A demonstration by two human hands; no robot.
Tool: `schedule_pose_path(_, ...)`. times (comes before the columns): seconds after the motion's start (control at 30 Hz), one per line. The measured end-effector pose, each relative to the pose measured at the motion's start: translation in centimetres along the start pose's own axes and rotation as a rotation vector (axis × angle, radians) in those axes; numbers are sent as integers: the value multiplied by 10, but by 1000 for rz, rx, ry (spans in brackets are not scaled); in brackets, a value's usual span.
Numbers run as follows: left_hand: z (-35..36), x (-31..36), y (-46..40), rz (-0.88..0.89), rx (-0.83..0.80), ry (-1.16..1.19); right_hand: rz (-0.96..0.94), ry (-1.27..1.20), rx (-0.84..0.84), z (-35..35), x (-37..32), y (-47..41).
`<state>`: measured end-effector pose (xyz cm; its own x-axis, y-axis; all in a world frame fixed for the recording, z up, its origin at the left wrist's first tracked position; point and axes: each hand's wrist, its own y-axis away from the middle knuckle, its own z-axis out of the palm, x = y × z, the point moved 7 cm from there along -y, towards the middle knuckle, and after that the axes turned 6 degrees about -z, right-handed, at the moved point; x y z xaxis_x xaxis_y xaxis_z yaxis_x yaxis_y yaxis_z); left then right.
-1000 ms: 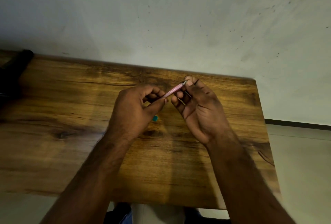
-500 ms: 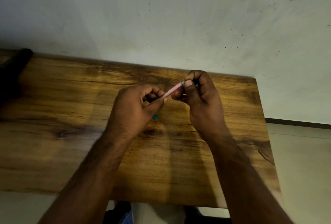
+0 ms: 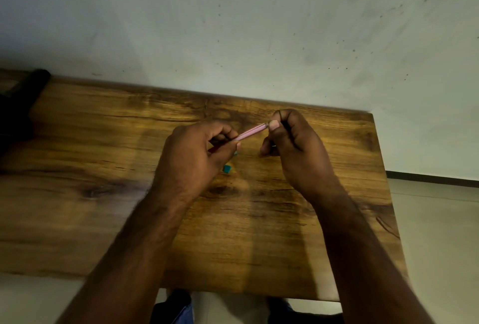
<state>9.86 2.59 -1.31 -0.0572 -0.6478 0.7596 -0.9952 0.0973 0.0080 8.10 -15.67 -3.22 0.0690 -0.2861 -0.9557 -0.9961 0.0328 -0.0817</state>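
Head view: pink pen (image 3: 250, 133) spans both hands, tilted, above wooden table (image 3: 103, 142). Left hand (image 3: 191, 158) grips the lower end, fingers curled. Right hand (image 3: 295, 152) pinches the upper tip between thumb and forefinger. Small teal piece (image 3: 226, 168) lies on the table just beside the left hand.

Slim pink pen (image 3: 250, 133), tilted, above table

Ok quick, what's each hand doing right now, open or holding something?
Left hand: closed, gripping the near end of the pink pen.
Right hand: closed, pinching the pen's far end between thumb and fingers.
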Motion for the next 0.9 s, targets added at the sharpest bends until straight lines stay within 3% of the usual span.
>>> schedule_pose_path(0.23, 2, -2, 1, -21, -17, 29, 63, -262, -18, 1, 1, -2)
schedule_pose_path(0.9, 1, 1, 1, 7, -3, -23, 119, -244, -5, -7, 4, -1)
